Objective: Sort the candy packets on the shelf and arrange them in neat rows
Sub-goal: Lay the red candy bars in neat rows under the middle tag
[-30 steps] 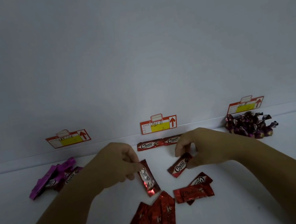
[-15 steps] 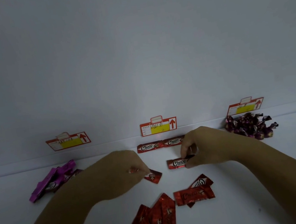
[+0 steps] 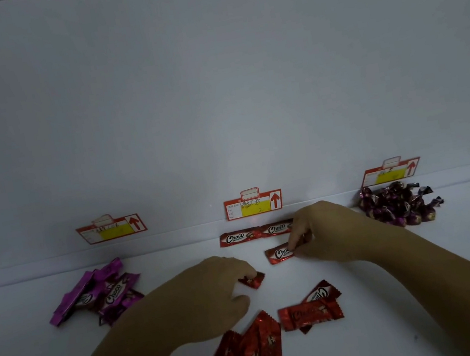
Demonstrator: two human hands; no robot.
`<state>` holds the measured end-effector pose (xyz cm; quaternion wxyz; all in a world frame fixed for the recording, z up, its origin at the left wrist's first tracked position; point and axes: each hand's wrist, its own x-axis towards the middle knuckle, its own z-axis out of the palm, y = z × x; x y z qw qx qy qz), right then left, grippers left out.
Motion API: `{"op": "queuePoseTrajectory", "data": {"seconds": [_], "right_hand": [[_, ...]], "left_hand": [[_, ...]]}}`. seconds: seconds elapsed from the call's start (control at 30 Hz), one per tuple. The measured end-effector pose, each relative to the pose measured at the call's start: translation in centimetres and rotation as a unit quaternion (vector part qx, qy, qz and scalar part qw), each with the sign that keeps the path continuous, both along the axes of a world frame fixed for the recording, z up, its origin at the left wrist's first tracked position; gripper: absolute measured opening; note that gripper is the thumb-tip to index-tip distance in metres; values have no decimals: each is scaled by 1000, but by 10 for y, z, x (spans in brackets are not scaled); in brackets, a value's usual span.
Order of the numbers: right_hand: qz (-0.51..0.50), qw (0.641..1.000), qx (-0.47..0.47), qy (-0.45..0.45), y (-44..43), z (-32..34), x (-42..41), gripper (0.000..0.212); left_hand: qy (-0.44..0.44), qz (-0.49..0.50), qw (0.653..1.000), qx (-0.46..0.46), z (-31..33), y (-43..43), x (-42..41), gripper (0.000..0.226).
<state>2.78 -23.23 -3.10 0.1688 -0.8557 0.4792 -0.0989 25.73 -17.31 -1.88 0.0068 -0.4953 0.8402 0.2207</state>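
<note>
Left hand: palm down on the shelf, fingertips pinching one end of a red packet; it has lowered since half a second ago, and the packet now lies flat.
Right hand: fingers closed on the right end of a second red packet, holding it level on the shelf; barely moved from before.
Back row: two Choco packets end to end under the middle tag, unchanged.
Loose reds: scattered near the front edge, unchanged.
Purple packets: heaped at left.
Wrapped sweets: piled at right.
</note>
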Motion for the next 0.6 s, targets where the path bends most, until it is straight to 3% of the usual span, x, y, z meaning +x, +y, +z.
{"op": "queuePoseTrajectory", "data": {"seconds": [0.13,0.6], "right_hand": [[0,1000,-4,-7,0,-1,0,14],[39,999,-11,-20,0,-2,-1,14]], "left_hand": [[2,-4,999,35,2,4,-4,50],[-13,-3,1000,21,-6,2,0,52]]}}
